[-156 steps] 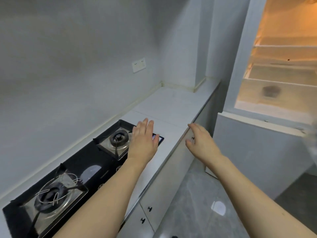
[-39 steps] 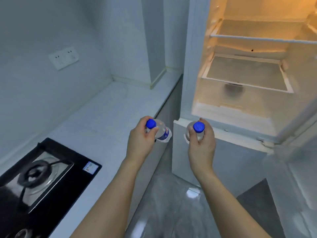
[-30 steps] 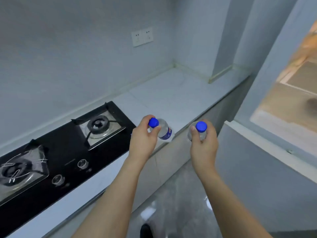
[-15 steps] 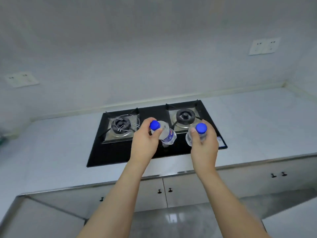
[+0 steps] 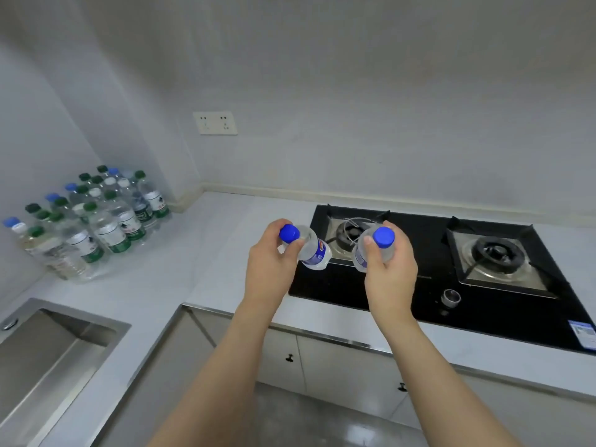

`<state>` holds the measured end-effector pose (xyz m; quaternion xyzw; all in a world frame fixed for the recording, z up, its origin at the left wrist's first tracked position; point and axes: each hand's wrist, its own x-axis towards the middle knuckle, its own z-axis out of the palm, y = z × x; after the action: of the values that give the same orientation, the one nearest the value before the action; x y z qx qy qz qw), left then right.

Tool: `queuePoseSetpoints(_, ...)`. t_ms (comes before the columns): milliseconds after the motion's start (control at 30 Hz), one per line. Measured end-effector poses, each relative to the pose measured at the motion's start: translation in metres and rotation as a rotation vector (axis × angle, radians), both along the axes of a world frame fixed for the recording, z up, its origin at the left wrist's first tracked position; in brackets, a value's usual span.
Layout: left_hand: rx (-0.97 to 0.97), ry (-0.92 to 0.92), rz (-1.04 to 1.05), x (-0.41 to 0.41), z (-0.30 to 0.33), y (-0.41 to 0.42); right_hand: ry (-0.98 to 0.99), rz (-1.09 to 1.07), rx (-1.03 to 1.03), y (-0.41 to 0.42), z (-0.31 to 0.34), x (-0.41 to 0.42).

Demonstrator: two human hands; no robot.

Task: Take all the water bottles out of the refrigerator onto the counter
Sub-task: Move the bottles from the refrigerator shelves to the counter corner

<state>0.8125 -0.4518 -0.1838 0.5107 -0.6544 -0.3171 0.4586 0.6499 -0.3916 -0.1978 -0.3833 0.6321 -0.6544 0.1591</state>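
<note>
My left hand point(image 5: 269, 264) grips a clear water bottle with a blue cap point(image 5: 311, 248), tilted with its base pointing right. My right hand point(image 5: 388, 269) holds a second blue-capped bottle point(image 5: 382, 240) by its neck, nearly upright. Both bottles hang in the air over the left end of the black stove point(image 5: 419, 285). On the white counter point(image 5: 200, 253), in the far left corner, stands a cluster of several water bottles point(image 5: 93, 221) with green, blue and white caps. The refrigerator is out of view.
A steel sink point(image 5: 48, 356) is set into the counter at lower left. The stove has two burners and a knob point(image 5: 451, 296). A wall socket point(image 5: 215, 123) sits above the counter. White cabinet doors point(image 5: 322, 366) run below the counter edge.
The view has swung left from the refrigerator across the stove to the counter corner, bringing the bottle cluster and sink into sight. Both hands still carry their bottles, held the same way.
</note>
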Motion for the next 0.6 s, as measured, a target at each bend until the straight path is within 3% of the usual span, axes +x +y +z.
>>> queuePoseSetpoints(333,0.027,0.096,0.142,0.119,-0.001,-0.047,0.008,0.146,-0.032,-0.069,-0.003,0.109)
queuePoseSetpoints(600,0.084,0.126,0.242,0.146,-0.013,-0.083,0.018,0.258,0.023,-0.125,-0.014,0.136)
